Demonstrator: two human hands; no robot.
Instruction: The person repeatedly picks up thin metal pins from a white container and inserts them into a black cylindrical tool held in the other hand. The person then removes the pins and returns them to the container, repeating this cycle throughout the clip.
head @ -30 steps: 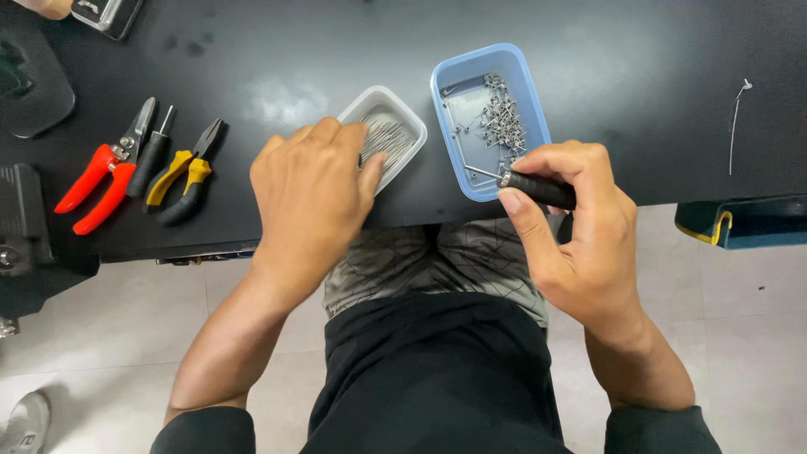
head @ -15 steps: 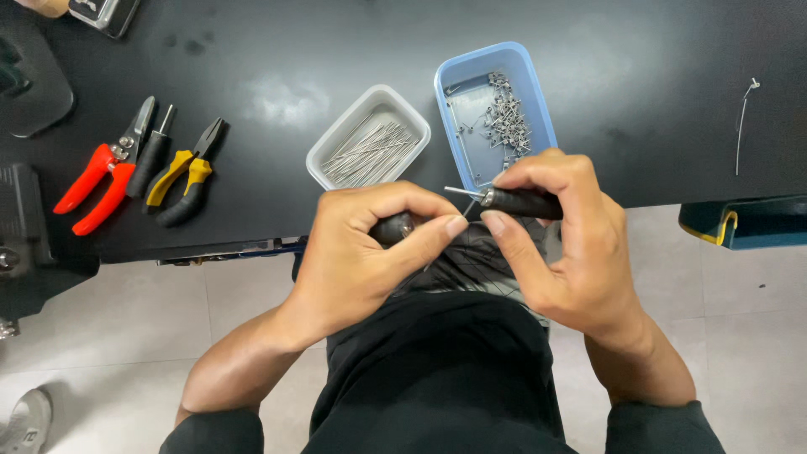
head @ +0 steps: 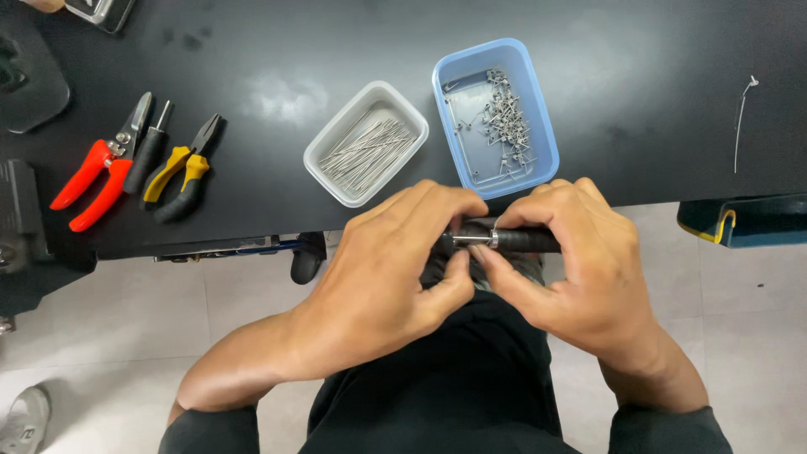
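My right hand (head: 580,261) grips a black-handled tool (head: 521,241) with a thin metal shaft, held level just below the table's front edge. My left hand (head: 395,265) meets it from the left, fingertips pinched on the shaft tip and what looks like a thin metal pin there, mostly hidden by the fingers. Just beyond the hands on the black table (head: 252,67) stand a white tray (head: 324,164) of straight metal pins and a blue tray (head: 538,126) of small bent wire pieces.
Red-handled cutters (head: 92,172), a black screwdriver (head: 147,151) and yellow-and-black pliers (head: 181,172) lie at the table's left. A thin wire (head: 741,109) lies far right. A dark device (head: 21,210) sits at the left edge. Tiled floor lies below.
My left hand left the white tray, came back towards me and joined my right hand at the tool's tip. My right hand drew the tool away from the blue tray to the table edge.
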